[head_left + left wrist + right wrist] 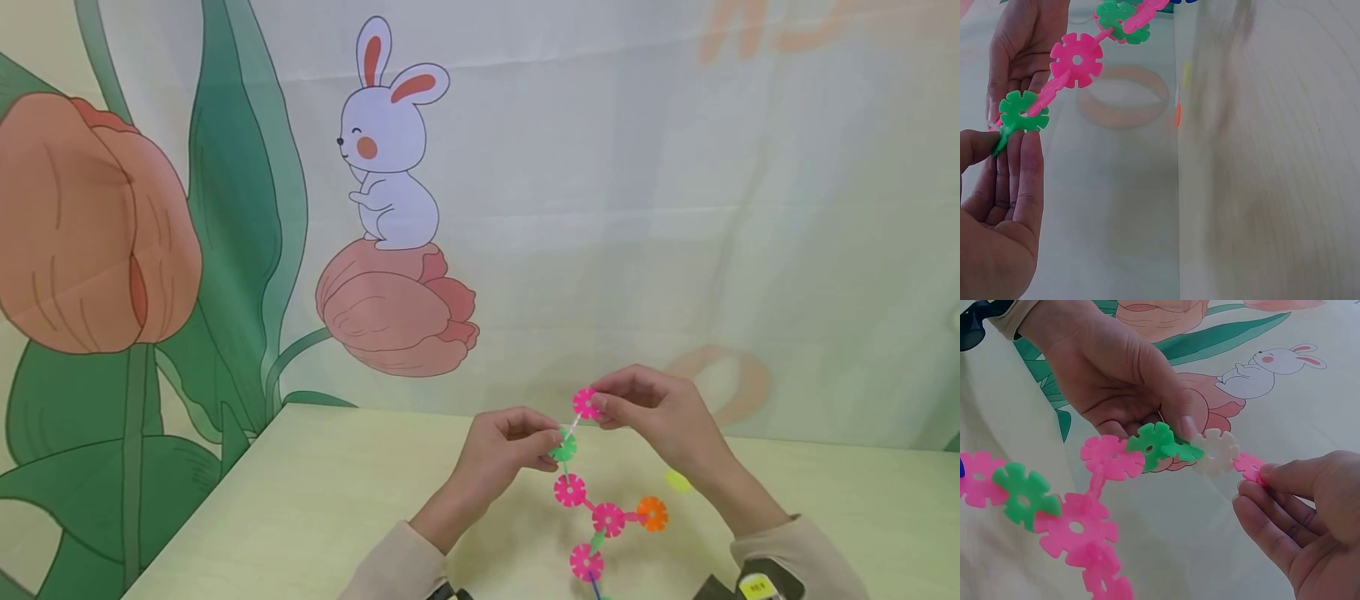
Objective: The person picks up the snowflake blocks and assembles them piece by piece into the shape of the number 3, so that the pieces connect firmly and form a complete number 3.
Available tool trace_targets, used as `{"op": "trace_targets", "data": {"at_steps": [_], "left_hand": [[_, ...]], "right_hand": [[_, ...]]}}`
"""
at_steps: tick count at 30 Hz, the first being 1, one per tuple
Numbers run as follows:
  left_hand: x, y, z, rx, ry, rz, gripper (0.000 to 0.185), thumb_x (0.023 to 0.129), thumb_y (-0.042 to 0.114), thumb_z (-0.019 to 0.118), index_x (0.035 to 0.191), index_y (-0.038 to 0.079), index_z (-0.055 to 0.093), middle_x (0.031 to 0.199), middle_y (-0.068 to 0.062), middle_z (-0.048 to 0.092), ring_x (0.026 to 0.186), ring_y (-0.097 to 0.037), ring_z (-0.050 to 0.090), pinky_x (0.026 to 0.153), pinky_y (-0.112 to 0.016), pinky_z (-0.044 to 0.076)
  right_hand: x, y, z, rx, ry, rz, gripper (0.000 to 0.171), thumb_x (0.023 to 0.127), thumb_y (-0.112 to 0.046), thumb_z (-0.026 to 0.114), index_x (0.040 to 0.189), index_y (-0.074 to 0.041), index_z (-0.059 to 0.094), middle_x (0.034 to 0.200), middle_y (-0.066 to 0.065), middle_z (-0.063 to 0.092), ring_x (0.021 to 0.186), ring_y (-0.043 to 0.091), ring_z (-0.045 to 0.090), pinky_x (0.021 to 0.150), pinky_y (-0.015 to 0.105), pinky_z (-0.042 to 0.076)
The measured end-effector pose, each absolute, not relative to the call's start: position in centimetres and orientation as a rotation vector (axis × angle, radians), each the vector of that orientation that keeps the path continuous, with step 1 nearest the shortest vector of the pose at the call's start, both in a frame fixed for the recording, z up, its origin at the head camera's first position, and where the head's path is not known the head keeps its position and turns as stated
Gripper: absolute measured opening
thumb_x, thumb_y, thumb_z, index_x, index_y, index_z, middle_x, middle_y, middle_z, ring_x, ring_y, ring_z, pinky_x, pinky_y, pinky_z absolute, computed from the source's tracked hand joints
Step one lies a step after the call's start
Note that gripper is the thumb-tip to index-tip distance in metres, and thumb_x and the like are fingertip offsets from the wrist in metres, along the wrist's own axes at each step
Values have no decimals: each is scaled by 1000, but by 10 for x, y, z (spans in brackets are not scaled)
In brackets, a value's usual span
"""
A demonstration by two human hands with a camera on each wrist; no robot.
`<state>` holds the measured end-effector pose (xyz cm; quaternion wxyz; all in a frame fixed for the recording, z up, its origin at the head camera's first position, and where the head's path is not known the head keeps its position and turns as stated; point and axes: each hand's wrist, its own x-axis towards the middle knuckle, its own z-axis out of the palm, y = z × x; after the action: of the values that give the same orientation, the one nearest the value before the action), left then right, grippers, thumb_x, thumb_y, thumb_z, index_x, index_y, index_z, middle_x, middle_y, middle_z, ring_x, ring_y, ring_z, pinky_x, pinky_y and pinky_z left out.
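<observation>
A chain of notched plastic snowflake discs hangs between and below the two hands. My left hand [498, 450] pinches a green disc [1180, 449] near the chain's top between thumb and fingers. Past it sits a white disc [1215, 452], slotted to a pink disc [587, 403] at the upper end. That pink disc is pinched by the thumb and fingertips of my right hand [667, 417]. Lower down, the chain branches at a pink disc [608, 520], with an orange disc [652, 514] to its right and another pink disc [587, 562] beneath. The chain's bottom is cut off in the head view.
On the pale wooden table [300, 500], a yellow disc [678, 481] lies beside the right forearm. Behind the table's far edge hangs a cloth backdrop [562, 208] printed with tulips and a rabbit.
</observation>
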<state>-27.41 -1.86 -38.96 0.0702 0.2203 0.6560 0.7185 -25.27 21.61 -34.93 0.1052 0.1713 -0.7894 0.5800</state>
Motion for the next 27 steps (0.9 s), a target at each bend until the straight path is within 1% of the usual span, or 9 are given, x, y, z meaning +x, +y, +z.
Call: {"op": "trace_targets", "data": {"at_steps": [12, 17, 21, 24, 27], "left_hand": [[-274, -20, -388, 693, 2026, 2155, 14, 96, 8, 76, 102, -5, 78, 90, -8, 75, 72, -17, 75, 80, -39, 66], [-273, -19, -388, 730, 2039, 2158, 14, 96, 6, 76, 103, -7, 78, 89, -6, 75, 72, -15, 73, 79, -38, 66], [-273, -19, -389, 743, 2045, 2164, 14, 97, 5, 75, 103, -8, 77, 89, -5, 74, 73, -14, 72, 77, -38, 66], [-274, -18, -389, 742, 2037, 2175, 14, 97, 4, 75, 102, -8, 77, 89, -5, 74, 74, -14, 72, 77, -38, 66], [-274, -18, -390, 734, 2026, 2180, 14, 97, 5, 75, 102, -8, 77, 89, -6, 74, 73, -15, 72, 77, -39, 66]], "right_hand": [[-251, 212, -350, 504, -2348, 1693, 22, 98, -20, 80, 113, -3, 76, 107, 10, 79, 87, 26, 78, 89, 33, 62], [-252, 212, -351, 544, -2359, 1628, 16, 99, -18, 79, 108, -6, 78, 103, 6, 79, 86, 25, 77, 89, 32, 61], [-253, 211, -353, 589, -2354, 1586, 10, 99, -15, 77, 106, -8, 78, 99, 4, 78, 85, 28, 76, 88, 32, 60], [-254, 211, -354, 597, -2337, 1589, 10, 99, -13, 77, 107, -7, 79, 99, 5, 79, 85, 30, 76, 88, 32, 61], [-253, 210, -354, 597, -2334, 1612, 14, 99, -15, 78, 110, -7, 78, 103, 5, 79, 86, 27, 77, 88, 32, 61]]}}
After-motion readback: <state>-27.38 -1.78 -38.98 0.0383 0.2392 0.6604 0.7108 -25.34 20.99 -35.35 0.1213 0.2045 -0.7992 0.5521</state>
